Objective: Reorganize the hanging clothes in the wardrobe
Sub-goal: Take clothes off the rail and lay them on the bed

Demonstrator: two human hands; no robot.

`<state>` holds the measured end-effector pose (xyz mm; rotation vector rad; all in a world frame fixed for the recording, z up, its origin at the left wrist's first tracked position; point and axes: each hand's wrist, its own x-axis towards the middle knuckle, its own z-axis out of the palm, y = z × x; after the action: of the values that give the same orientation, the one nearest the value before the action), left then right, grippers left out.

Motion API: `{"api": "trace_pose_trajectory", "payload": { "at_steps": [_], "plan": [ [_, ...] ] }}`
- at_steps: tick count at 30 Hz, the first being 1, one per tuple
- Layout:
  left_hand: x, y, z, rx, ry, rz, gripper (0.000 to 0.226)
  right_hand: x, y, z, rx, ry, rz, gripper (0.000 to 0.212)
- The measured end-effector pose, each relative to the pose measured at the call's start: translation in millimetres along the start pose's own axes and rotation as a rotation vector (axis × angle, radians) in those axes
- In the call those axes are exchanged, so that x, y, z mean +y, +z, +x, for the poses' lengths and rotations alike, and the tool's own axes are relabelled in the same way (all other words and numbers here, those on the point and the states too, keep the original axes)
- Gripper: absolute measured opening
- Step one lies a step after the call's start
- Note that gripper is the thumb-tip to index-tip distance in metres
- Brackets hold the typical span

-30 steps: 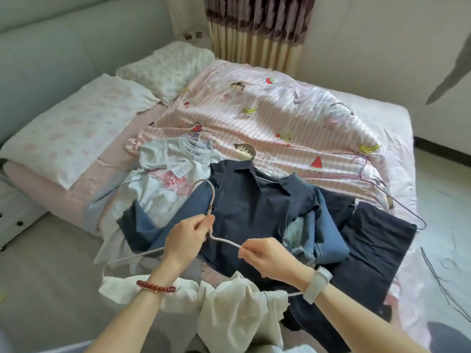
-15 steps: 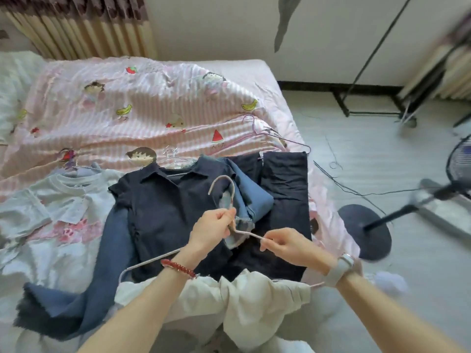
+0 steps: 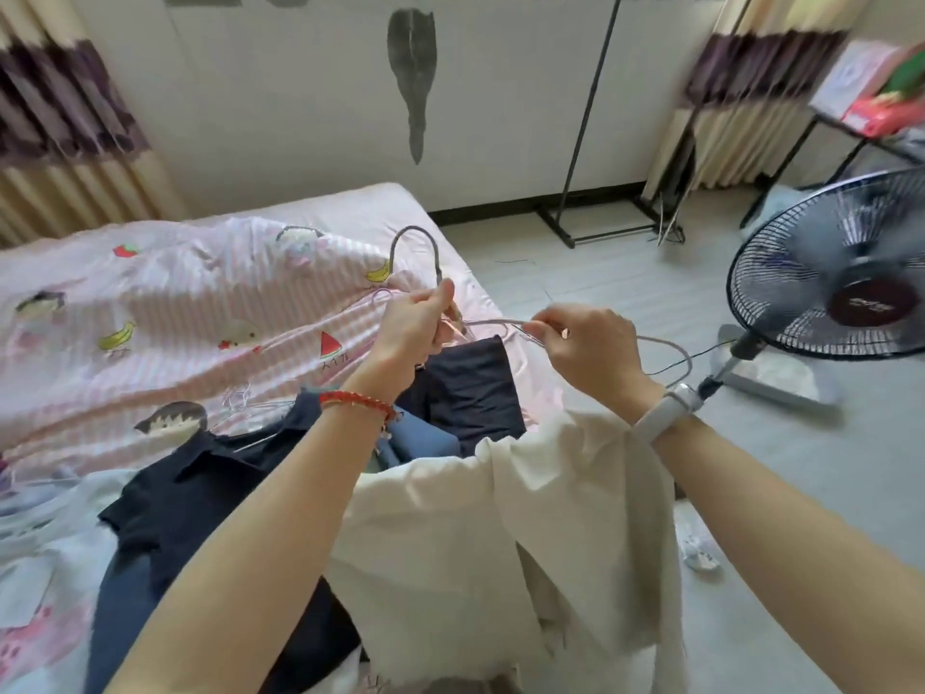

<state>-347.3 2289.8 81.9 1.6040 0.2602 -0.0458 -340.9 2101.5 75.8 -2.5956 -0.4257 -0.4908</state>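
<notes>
Both hands grip wire hanger [image 3: 505, 324], L hand [image 3: 411, 327], R hand [image 3: 586, 349]; cream garment [image 3: 505, 533] hanging

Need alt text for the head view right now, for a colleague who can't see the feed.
A person's left hand and right hand grip a wire hanger raised above a bed, with a cream garment draped over it. Dark clothes lie on the pink striped quilt; a standing fan is to the right.

wire hanger [image 3: 505, 323]: thin, pale, hook up, raised | cream garment [image 3: 500, 533]: draped from it, hanging
</notes>
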Motion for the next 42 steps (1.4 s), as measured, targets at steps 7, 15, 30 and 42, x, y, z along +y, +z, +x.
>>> {"api": "trace_pose_trajectory", "payload": {
  "at_steps": [7,15,30,42],
  "plan": [
    [9.4,-15.2,106.2,0.251,0.132,0.143,0.036,20.9,70.6,126.7,-0.075,-0.058,0.160,0.020],
    [-89.5,-32.8,200.0,0.431,-0.256,0.877,0.049,66.9,241.8,211.9,-0.572,0.039,-0.018,0.048],
    [-183.5,-86.5,53.4,0.564,-0.474,1.243,0.052,-7.8,277.0,97.9,-0.815,-0.441,0.012,0.048],
    [-180.4,-69.1,-308.5,1.315,-0.664,1.077,0.039,-208.3,169.0,-132.0,-0.901,-1.267,0.278,0.045]
  ]
}}
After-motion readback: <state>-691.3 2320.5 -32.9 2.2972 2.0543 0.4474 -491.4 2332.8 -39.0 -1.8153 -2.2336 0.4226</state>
